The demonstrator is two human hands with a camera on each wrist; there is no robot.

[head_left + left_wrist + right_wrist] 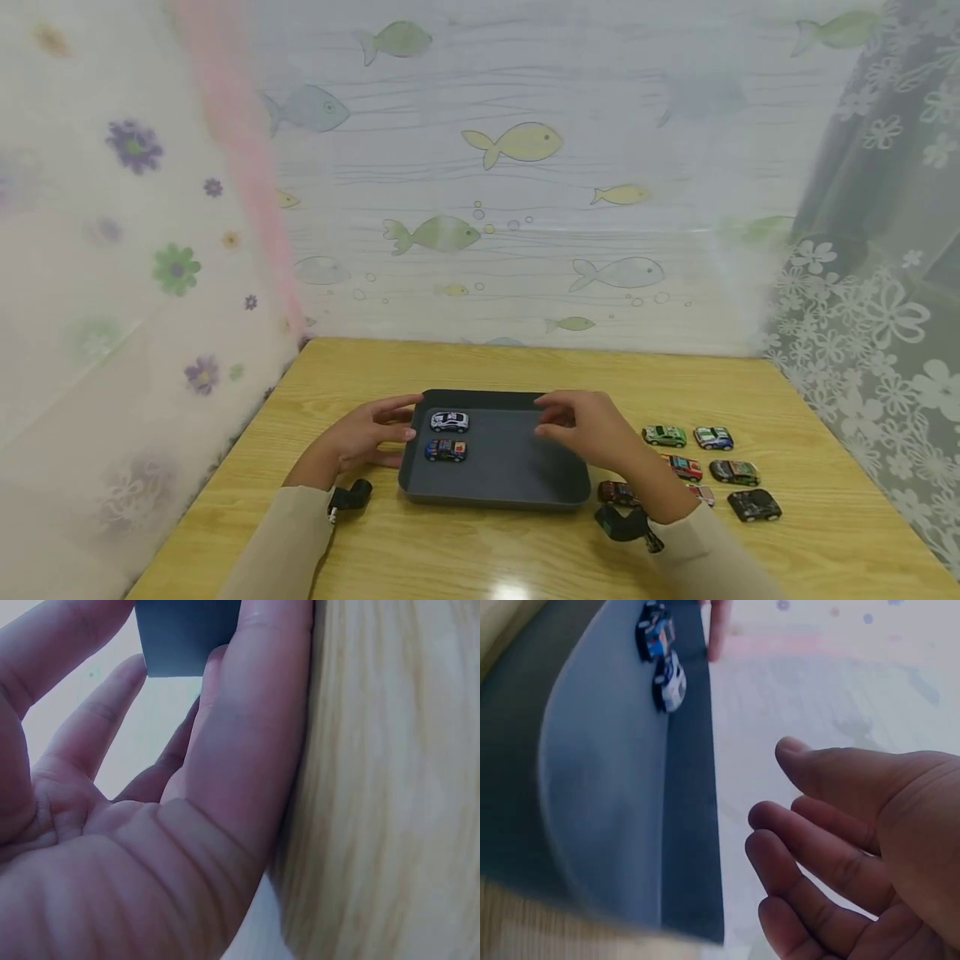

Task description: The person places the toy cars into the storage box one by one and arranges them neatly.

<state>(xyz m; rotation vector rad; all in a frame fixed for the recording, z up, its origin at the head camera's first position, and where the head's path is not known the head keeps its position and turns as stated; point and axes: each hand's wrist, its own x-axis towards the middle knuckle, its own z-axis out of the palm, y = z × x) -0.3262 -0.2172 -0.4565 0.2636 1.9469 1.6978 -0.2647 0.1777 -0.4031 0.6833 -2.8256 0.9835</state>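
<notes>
My left hand [369, 433] is at the left side of a dark grey tray [495, 502], its fingers fairly straight and fingertips right at the rim. In the left wrist view, the outer edge of the left hand [161, 802] lies along the table beside the tray wall [187, 645]. Inside the tray, on its left, a white-and-black toy car [449, 422] stands behind a blue-and-black toy car [446, 451]. Over the tray's right side hovers my right hand [588, 425], fingers loosely bent. Nothing shows between the thumb and fingers of the right hand [847, 847].
Right of the tray stand several more toy cars on the wooden table [510, 550], among them a green one [663, 435], a white-and-blue one [713, 438] and a black one [754, 505]. My right forearm partly covers some. A fish-patterned curtain [487, 183] hangs behind.
</notes>
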